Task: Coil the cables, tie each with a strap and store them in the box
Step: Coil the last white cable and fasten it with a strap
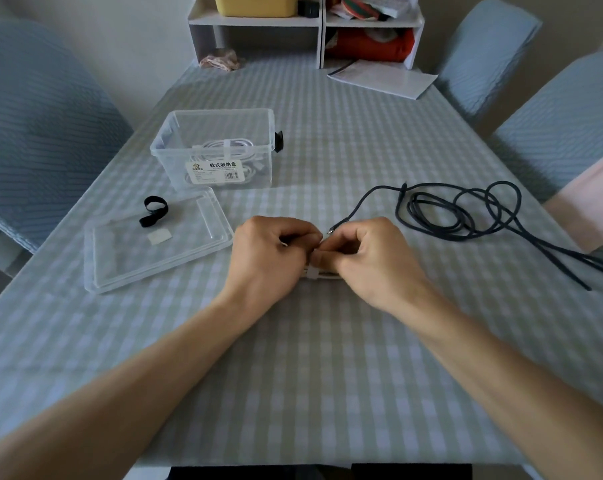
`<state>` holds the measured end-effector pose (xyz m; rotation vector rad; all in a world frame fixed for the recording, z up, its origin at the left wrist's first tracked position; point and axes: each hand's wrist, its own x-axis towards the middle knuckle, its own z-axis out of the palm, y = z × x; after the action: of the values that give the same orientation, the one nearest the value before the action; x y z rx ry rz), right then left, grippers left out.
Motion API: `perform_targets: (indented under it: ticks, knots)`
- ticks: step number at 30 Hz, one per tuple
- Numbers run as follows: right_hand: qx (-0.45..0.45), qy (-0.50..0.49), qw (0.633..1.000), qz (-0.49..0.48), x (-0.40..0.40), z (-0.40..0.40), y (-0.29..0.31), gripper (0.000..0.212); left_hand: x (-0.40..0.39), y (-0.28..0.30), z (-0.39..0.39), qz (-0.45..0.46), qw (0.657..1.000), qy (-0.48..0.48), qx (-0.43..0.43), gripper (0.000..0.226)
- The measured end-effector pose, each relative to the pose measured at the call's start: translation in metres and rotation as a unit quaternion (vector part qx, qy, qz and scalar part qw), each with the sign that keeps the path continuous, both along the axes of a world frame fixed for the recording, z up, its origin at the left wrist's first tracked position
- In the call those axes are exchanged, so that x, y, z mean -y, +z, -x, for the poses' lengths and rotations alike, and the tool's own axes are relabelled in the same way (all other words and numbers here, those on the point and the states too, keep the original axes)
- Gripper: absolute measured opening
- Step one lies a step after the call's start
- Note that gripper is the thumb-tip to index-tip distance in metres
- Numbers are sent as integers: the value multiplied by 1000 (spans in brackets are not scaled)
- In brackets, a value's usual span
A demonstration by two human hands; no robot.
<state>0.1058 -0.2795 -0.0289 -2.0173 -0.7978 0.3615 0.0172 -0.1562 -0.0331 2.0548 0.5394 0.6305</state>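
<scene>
My left hand (270,252) and my right hand (369,258) are closed together over a coiled white cable (322,276) at the table's middle, mostly hidden under them. A white strap (313,271) wraps that coil between my hands. A loose black cable (466,211) lies tangled to the right, one end reaching my right hand. The clear plastic box (217,147) stands at the back left with a tied white cable (229,150) inside. Its clear lid (161,240) lies in front of it, carrying a black strap (154,210) and a small white piece (159,237).
A checked cloth (310,358) covers the table. Blue-covered chairs (40,126) stand at the left and right sides. A white shelf unit (303,26) and a sheet of paper (383,77) sit at the far edge. A small black object (278,142) rests behind the box.
</scene>
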Motion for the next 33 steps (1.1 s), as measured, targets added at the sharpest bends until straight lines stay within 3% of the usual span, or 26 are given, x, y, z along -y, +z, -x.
perform_targets:
  ticks: [8,14,18,27,33]
  knots:
    - [-4,-14,1000,-10,-2,4,-1,14,-1,-2,11,3,1000,-22,14,23]
    - [18,23,996,89,-11,-11,7,25,-10,0,13,10,998,-57,-2,19]
    - [30,70,990,119,-13,-15,9,20,-14,-3,15,-6,997,-70,-4,17]
    - [153,112,982,23,3,-8,-13,13,-18,-3,19,-24,994,-107,-15,12]
    - [226,131,965,13,3,-11,-20,24,-27,-5,31,-106,976,-185,-36,33]
